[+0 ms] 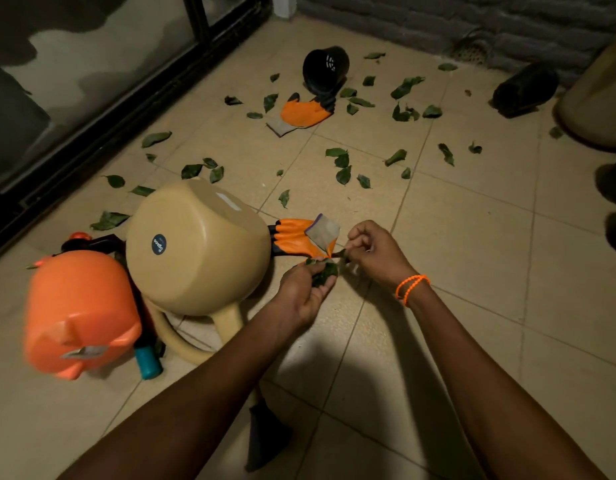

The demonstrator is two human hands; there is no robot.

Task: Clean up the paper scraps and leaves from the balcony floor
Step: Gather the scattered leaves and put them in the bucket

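Leaves (341, 163) are lying scattered across the floor (472, 237) beyond both hands. The left hand (308, 289) is cupping a small bunch (322, 271); the right hand (375, 252) is pinching one leaf (341, 253) just beside it.

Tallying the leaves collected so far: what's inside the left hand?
The left hand cups a few dark green leaves. How many is unclear; they overlap and the fingers cover some.
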